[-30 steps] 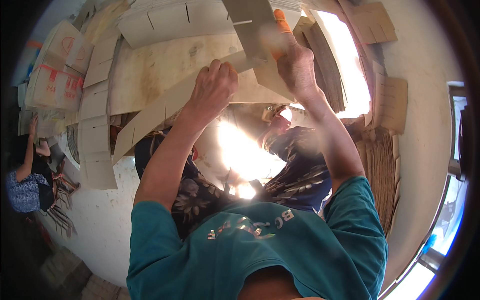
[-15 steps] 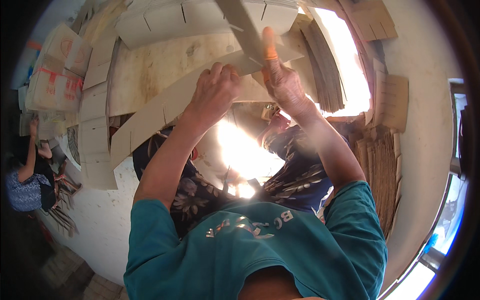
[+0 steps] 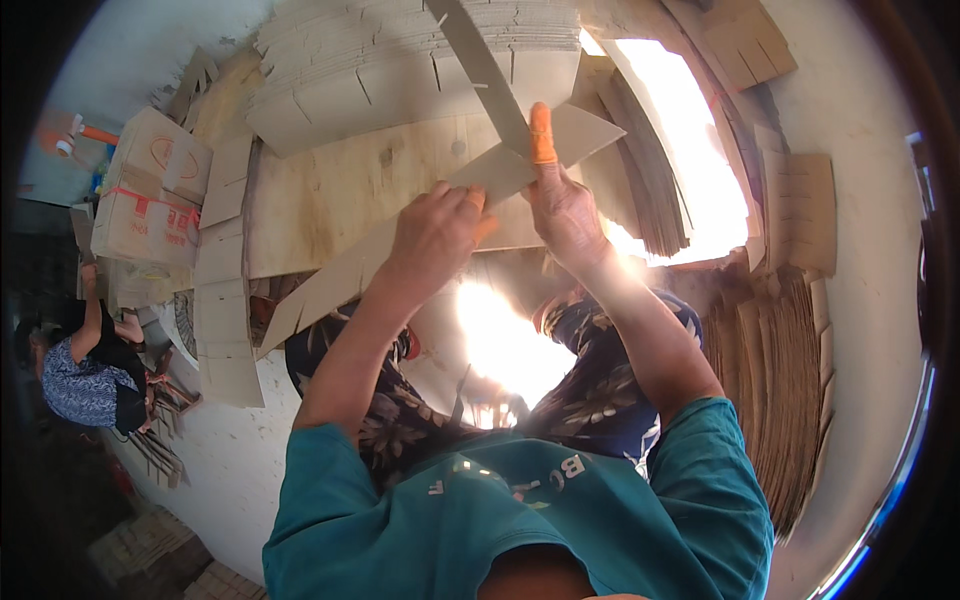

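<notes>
A long slotted cardboard strip [image 3: 340,277] slants from my left knee up to the right across the worktable's near edge. My left hand [image 3: 432,232] grips its near side with curled fingers, orange finger covers on some tips. A second slotted strip [image 3: 482,80] crosses it near its right end and points away from me. My right hand [image 3: 568,215] is closed at that crossing, its orange-covered thumb pressed on the cardboard and pointing up. The fingers underneath are hidden, and so is whether the slots are engaged.
Behind stands a long stack of slotted strips [image 3: 410,85] on the wooden table [image 3: 330,180]. Cardboard bundles [image 3: 765,380] stand at the right. On the left are a taped carton [image 3: 150,200] and, farther off, another person [image 3: 90,375] bent over. Bright light glares between my knees.
The view has shifted, so the table and stack sit lower in the picture. Both hands stay on the strips; the crossing strip, blurred before, now shows sharply.
</notes>
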A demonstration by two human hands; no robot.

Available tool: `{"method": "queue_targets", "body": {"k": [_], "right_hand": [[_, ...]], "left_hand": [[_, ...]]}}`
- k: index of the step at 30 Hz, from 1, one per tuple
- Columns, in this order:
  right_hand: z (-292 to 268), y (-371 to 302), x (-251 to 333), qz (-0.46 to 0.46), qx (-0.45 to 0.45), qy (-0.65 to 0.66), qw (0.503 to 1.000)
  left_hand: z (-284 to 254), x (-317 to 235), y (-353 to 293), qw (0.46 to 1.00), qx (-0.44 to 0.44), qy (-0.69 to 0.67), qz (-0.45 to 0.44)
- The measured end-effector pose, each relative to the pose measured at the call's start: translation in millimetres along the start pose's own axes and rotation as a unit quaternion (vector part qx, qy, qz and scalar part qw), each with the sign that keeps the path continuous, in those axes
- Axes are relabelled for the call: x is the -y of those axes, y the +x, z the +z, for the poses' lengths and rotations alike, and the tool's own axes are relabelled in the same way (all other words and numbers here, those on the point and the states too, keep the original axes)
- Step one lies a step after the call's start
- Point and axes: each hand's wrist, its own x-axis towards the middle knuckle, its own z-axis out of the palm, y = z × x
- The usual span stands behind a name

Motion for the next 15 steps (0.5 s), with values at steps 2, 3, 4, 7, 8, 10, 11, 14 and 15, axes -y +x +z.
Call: {"method": "queue_targets", "body": {"k": [2,3,4,7,8,10,11,14,15], "right_hand": [[-10,0,-5,0.014,-0.04,-0.011,0.999],[-14,0,-7,0.034,-0.045,0.0,0.998],[-20,1,-8,0.053,-0.048,0.012,0.997],[-23,7,-13,0.1,-0.068,0.022,0.992],[-25,8,-15,0.109,-0.077,0.026,0.991],[-29,12,-18,0.119,-0.094,0.033,0.988],[-31,14,-18,0.117,-0.102,0.037,0.987],[-33,17,-23,0.126,-0.099,0.049,0.986],[-33,18,-25,0.13,-0.093,0.055,0.986]], "left_hand": [[-11,5,17,0.994,-0.001,-0.097,-0.058],[-17,14,33,0.99,-0.006,-0.114,-0.077],[-19,26,48,0.987,-0.011,-0.131,-0.097],[1,81,98,0.991,-0.044,0.059,-0.108],[10,97,113,0.989,-0.033,0.106,-0.097],[28,117,139,0.985,-0.01,0.154,-0.072],[36,122,147,0.982,0.001,0.177,-0.061],[61,131,164,0.976,-0.005,0.213,-0.042],[67,135,168,0.973,-0.005,0.226,-0.05]]}}
